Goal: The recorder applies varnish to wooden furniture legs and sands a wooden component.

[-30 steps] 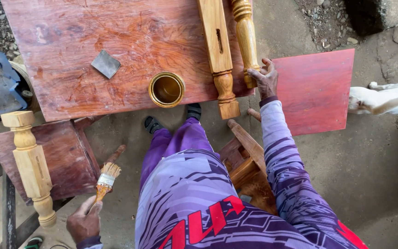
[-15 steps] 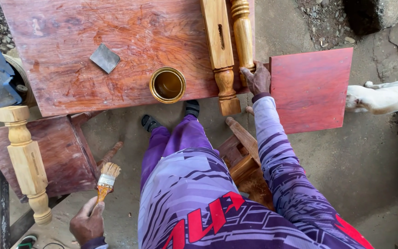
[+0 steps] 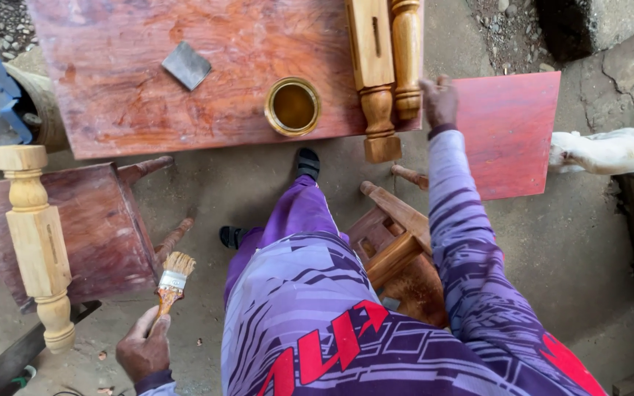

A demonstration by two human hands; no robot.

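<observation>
The left hand point(image 3: 143, 350) is closed around the wooden handle of a paintbrush point(image 3: 172, 281), held low at the near left with the pale bristles pointing up and away, over the dirt ground. The brush touches nothing but the hand.

The right hand point(image 3: 440, 101) reaches far ahead at the end of a purple patterned sleeve point(image 3: 464, 242). Its fingers rest against the lower end of a turned wooden leg point(image 3: 407, 55) lying on a reddish stained board point(image 3: 148, 73) — whether they wrap the leg or only press on it cannot be told from here. Just left of that leg lies a second, squarer table leg with a slot point(image 3: 373, 66), its foot overhanging the board's near edge.

Left of the two legs, a round open tin of amber varnish point(image 3: 293, 107) stands on the board, and further left lies a small grey square of sandpaper point(image 3: 187, 65). To the right of the hand, a smaller red panel point(image 3: 511, 132) lies flat, partly under the forearm.

At the near left, a third unstained turned leg point(image 3: 36, 235) rests across a dark stained stool point(image 3: 100, 227) tipped on its side. A low wooden stool point(image 3: 398, 249) sits under the person — only part of it shows beside the purple trousers.
</observation>
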